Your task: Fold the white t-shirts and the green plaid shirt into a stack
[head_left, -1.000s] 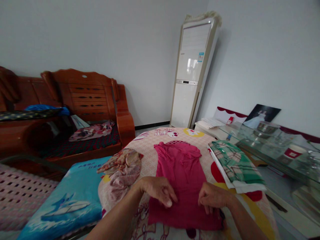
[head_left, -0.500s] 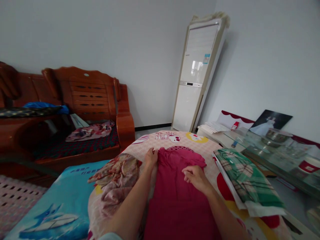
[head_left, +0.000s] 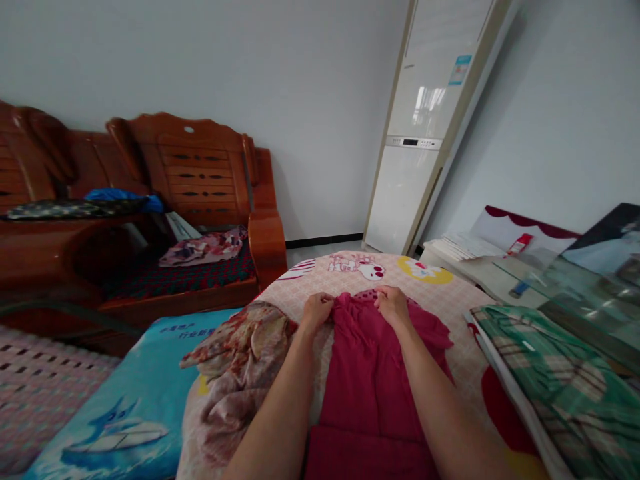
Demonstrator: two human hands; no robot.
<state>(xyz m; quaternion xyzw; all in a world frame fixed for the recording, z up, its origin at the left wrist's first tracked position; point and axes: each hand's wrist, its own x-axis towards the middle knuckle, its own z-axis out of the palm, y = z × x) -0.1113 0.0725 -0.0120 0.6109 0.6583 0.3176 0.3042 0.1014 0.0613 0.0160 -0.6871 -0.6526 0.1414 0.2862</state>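
A dark pink garment (head_left: 373,373) lies spread lengthwise in front of me on a patterned pink cloth (head_left: 335,263), its near end folded over in a straight band. At its far left corner my left hand (head_left: 318,311) pinches the fabric. My right hand (head_left: 393,305) is closed on the far edge, near the middle, where a dotted pink piece shows behind it. The fabric is wrinkled between and below the hands. To the left of my left forearm lies a crumpled floral and pinkish cloth (head_left: 245,367).
A green plaid folded cloth (head_left: 565,373) lies at the right, beside a glass shelf (head_left: 575,293). At the left are a blue printed cushion (head_left: 135,393), a pink woven chair (head_left: 45,393) and a wooden sofa (head_left: 200,167). A tall white air conditioner (head_left: 415,133) stands behind.
My right hand has moved forward and taken hold of the garment's far edge. My left hand stays at the corner. The view has turned slightly, so the furniture sits differently in the frame.
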